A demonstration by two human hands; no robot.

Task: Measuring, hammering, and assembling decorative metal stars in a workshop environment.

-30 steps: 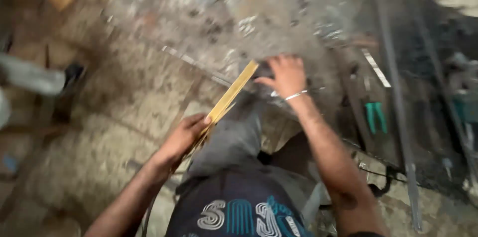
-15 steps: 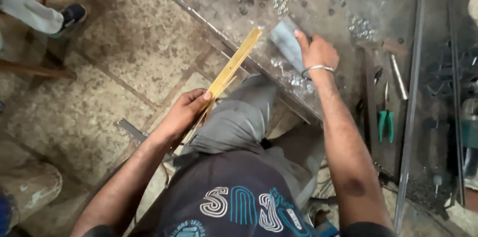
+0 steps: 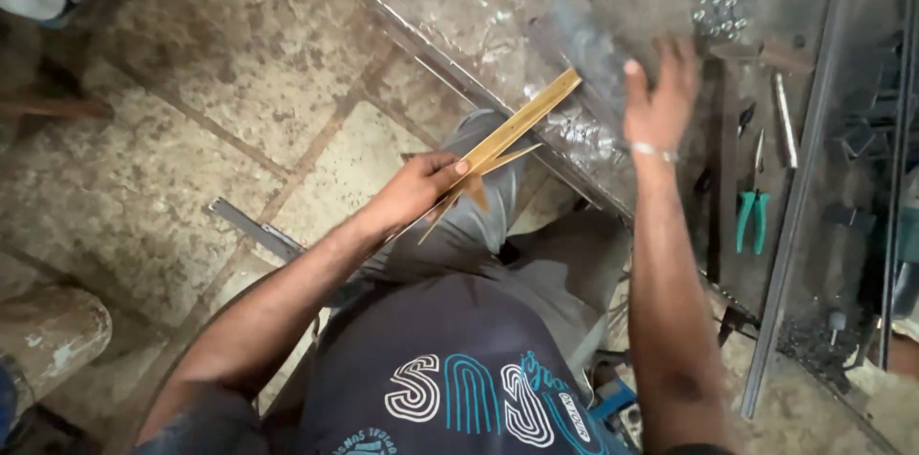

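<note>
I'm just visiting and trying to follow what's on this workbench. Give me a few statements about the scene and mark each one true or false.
1. The left hand grips a folding wooden ruler. True.
2. The right hand is closed around the green-handled pliers. False: the pliers lie untouched on the metal table, and the right hand is open above it, blurred.
3. Small nuts lie scattered on the table. True.
4. The ruler lies flat on the floor. False: it is held in the left hand, its far end reaching over the table edge.
5. The right wrist wears a bracelet. True.
</note>
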